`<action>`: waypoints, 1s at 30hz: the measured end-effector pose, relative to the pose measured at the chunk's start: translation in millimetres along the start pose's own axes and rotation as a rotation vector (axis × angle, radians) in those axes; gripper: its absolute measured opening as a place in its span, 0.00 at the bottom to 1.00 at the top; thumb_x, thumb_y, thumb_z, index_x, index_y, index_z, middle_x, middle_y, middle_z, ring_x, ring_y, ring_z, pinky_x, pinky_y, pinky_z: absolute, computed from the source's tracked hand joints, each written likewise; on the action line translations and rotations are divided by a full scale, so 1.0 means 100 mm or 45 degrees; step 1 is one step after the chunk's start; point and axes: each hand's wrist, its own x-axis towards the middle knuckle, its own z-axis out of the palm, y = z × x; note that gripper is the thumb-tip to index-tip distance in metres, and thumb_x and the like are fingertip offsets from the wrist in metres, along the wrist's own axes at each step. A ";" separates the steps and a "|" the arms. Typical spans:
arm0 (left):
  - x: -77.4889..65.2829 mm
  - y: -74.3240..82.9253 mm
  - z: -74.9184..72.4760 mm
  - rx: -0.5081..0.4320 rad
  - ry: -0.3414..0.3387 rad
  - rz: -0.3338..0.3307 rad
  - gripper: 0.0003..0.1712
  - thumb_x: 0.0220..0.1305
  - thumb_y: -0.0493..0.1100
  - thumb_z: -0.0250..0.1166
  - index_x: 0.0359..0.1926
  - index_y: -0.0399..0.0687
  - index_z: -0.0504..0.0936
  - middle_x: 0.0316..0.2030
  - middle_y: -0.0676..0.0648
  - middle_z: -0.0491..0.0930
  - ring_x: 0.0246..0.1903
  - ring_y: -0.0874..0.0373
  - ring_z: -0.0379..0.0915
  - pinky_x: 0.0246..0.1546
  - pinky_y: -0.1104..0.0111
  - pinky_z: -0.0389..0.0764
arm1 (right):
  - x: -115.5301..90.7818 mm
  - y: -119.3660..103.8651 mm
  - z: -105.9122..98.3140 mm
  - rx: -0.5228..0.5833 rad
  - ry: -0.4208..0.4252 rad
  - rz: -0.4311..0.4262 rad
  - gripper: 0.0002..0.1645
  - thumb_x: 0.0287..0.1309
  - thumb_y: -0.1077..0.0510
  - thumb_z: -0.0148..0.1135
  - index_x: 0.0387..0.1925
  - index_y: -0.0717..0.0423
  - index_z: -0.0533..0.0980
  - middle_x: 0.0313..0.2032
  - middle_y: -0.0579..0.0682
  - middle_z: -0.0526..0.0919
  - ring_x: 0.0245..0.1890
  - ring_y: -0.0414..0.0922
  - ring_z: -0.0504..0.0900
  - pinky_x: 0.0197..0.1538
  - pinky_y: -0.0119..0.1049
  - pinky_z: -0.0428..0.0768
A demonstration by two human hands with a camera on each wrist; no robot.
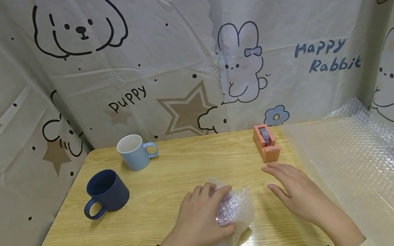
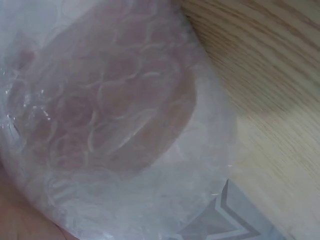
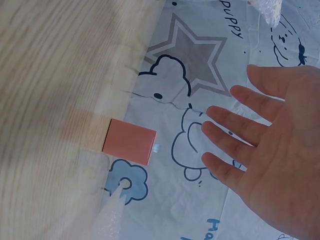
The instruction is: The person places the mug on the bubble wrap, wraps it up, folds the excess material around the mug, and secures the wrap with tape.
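Note:
My left hand [image 1: 198, 220] grips a bundle of bubble wrap [image 1: 239, 210] low over the front middle of the table, thumb on the near side and fingers over the top. In the left wrist view the bubble wrap [image 2: 200, 150] fills most of the picture, and a blurred pinkish shape shows through it; I cannot tell what it is. To the right, my right hand [image 1: 301, 196] is held above the table with relaxed fingers, holding nothing. Just beyond its fingertips stands an orange tape dispenser [image 1: 271, 153], also seen in the right wrist view apart from the hand.
A dark blue mug [image 1: 116, 196] and a light blue mug [image 1: 136, 156] stand upright at the left of the wooden table [image 1: 151, 223]. A wide sheet of bubble wrap [image 1: 365, 174] covers the right side. Printed cloth [image 1: 176, 36] hangs behind.

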 end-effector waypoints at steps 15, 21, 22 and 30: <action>0.46 -0.22 -0.22 -0.027 0.033 -0.010 0.41 0.46 0.66 0.71 0.63 0.62 0.76 0.55 0.48 0.76 0.49 0.52 0.74 0.44 0.56 0.80 | 0.00 -0.04 0.02 -0.036 -0.018 0.012 0.25 0.63 0.61 0.66 0.61 0.57 0.75 0.61 0.59 0.75 0.61 0.59 0.73 0.62 0.61 0.70; 0.83 -0.40 -0.22 -0.067 -0.021 -0.118 0.41 0.48 0.63 0.71 0.65 0.61 0.75 0.58 0.47 0.75 0.54 0.50 0.72 0.52 0.52 0.77 | 0.01 -0.04 0.02 -0.046 -0.051 0.023 0.24 0.64 0.60 0.65 0.60 0.58 0.75 0.62 0.60 0.75 0.62 0.60 0.72 0.62 0.62 0.69; 0.89 -0.42 -0.21 -0.078 -0.033 -0.132 0.41 0.49 0.63 0.71 0.66 0.61 0.75 0.60 0.46 0.74 0.56 0.49 0.72 0.53 0.51 0.76 | 0.01 -0.03 0.02 -0.045 -0.055 0.026 0.24 0.64 0.59 0.65 0.60 0.58 0.75 0.62 0.60 0.74 0.62 0.60 0.71 0.62 0.61 0.69; 1.24 -0.64 -0.15 -0.095 -0.088 -0.215 0.42 0.49 0.62 0.71 0.67 0.58 0.74 0.58 0.45 0.74 0.54 0.47 0.72 0.51 0.50 0.76 | 0.02 -0.03 0.07 -0.038 -0.072 0.019 0.22 0.63 0.59 0.66 0.58 0.58 0.77 0.62 0.59 0.74 0.62 0.60 0.72 0.61 0.62 0.70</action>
